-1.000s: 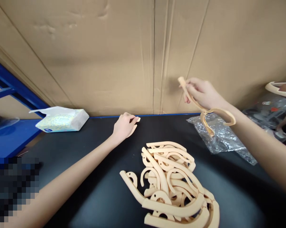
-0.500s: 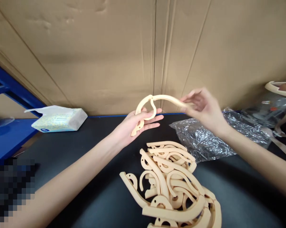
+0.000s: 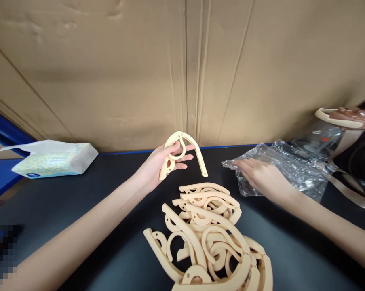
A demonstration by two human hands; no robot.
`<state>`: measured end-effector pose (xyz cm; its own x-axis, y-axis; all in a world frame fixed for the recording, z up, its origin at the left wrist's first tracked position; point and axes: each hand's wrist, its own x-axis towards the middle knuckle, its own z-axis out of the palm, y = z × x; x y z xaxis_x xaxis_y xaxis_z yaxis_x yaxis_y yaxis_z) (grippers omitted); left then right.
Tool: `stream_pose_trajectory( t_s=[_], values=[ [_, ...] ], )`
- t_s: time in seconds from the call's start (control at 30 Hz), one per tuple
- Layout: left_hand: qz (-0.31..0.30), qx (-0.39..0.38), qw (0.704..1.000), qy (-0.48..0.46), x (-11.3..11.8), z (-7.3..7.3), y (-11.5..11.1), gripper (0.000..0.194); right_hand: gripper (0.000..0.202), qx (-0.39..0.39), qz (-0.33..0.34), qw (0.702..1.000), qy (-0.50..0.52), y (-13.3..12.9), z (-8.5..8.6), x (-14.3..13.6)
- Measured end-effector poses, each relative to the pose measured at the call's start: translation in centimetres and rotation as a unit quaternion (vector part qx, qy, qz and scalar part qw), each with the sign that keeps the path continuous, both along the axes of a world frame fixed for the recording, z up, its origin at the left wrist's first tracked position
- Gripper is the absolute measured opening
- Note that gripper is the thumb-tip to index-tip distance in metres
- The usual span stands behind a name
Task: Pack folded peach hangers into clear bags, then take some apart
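A beige folding clothes hanger [image 3: 201, 158] is held up in my left hand [image 3: 154, 165], its thumb closed on one arm and hook while other fingers reach behind it. The hanger's other arm is bent downward. My right hand [image 3: 262, 173] pinches the near left edge of a clear plastic bag [image 3: 306, 171] lying crinkled on the black table. Between my forearms lies a pile of similar beige folding hangers [image 3: 212, 226], overlapping one another, its near end cut off by the frame.
A tissue pack [image 3: 56, 159] lies at the left on the black table [image 3: 115, 250]. Cardboard [image 3: 133, 81] stands along the back. A clear jug [image 3: 318, 139] with a brown and cream top stands at the far right, and a blue metal frame [image 3: 0, 139] at the left.
My right hand has let go of the hanger's arm and moved down to the plastic bag's edge. That hanger arm now hangs folded down. The view has shifted slightly right.
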<state>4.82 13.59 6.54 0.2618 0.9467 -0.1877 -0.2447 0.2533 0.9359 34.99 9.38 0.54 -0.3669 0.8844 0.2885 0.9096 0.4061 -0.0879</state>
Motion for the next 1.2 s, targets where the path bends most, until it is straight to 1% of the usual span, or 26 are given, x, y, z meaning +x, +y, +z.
stream_pose_trajectory(
  t_s=[0.07,0.13,0.2,0.27,0.33,0.4,0.43,0.5,0.57,0.6,0.67,0.73,0.8,0.87,0.93,1.0,1.07,1.13,1.2],
  values=[
    [0.001,0.006,1.000,0.008,-0.2,0.1,-0.1,0.009,0.042,0.026,-0.003,1.000,-0.010,-0.3,1.4,0.5],
    [0.002,0.011,1.000,0.014,-0.4,0.1,-0.2,0.008,0.041,0.046,-0.003,0.999,-0.013,-0.2,3.1,2.1],
    [0.001,0.015,1.000,0.016,-0.5,0.1,-0.1,0.007,0.038,0.041,0.005,0.999,-0.012,0.0,4.3,4.6],
    [0.001,0.016,1.000,0.015,-0.6,0.1,-0.1,0.005,0.037,0.015,0.003,1.000,-0.003,0.3,4.5,7.6],
    [-0.001,0.015,1.000,0.012,-0.7,0.1,0.0,0.006,0.035,-0.031,-0.003,0.999,0.009,0.1,3.4,10.3],
    [-0.002,0.011,1.000,0.009,-0.7,0.0,0.0,0.007,0.036,-0.086,-0.001,0.996,0.023,-0.4,1.5,12.0],
    [-0.002,0.009,1.000,0.007,-0.7,0.0,0.0,0.008,0.038,-0.101,-0.005,0.994,0.032,-0.8,0.4,12.4],
    [0.000,0.000,1.000,0.005,-0.6,-0.1,0.1,0.009,0.047,-0.110,-0.022,0.992,0.050,-1.5,-1.7,12.7],
    [0.003,-0.014,1.000,0.002,-0.4,-0.2,0.2,0.009,0.055,-0.102,-0.045,0.992,0.063,-1.8,-3.4,12.5],
    [0.005,-0.023,1.000,0.000,-0.3,-0.2,0.2,0.012,0.057,-0.097,-0.056,0.991,0.068,-1.7,-4.0,12.4],
    [0.009,-0.043,0.999,-0.004,-0.2,-0.3,0.4,0.023,0.059,-0.086,-0.077,0.990,0.079,-0.9,-4.8,12.0],
    [0.012,-0.061,0.998,-0.007,0.0,-0.6,0.5,0.037,0.060,-0.070,-0.099,0.989,0.091,0.3,-4.8,11.6],
    [0.012,-0.075,0.997,-0.009,0.0,-1.0,0.6,0.046,0.062,-0.045,-0.117,0.986,0.106,1.6,-4.0,10.7],
    [0.007,-0.080,0.997,-0.012,0.1,-1.4,0.5,0.049,0.060,-0.011,-0.125,0.985,0.122,2.6,-2.3,9.1],
    [-0.007,-0.078,0.997,-0.019,0.3,-1.8,0.3,0.050,0.056,0.022,-0.112,0.983,0.143,3.2,-0.2,6.6],
    [-0.028,-0.071,0.997,-0.028,0.7,-1.9,-0.1,0.052,0.052,0.034,-0.083,0.980,0.179,3.2,1.8,3.3],
    [-0.055,-0.062,0.996,-0.042,1.1,-1.8,-0.6,0.052,0.047,0.002,-0.025,0.975,0.222,3.1,3.1,-0.6],
    [-0.078,-0.053,0.994,-0.059,1.4,-1.5,-1.1,0.050,0.043,-0.045,0.045,0.963,0.261,3.0,3.8,-4.2],
    [-0.090,-0.044,0.992,-0.076,1.3,-1.2,-1.5,0.046,0.041,-0.069,0.100,0.950,0.287,3.1,4.0,-7.0]
  ],
)
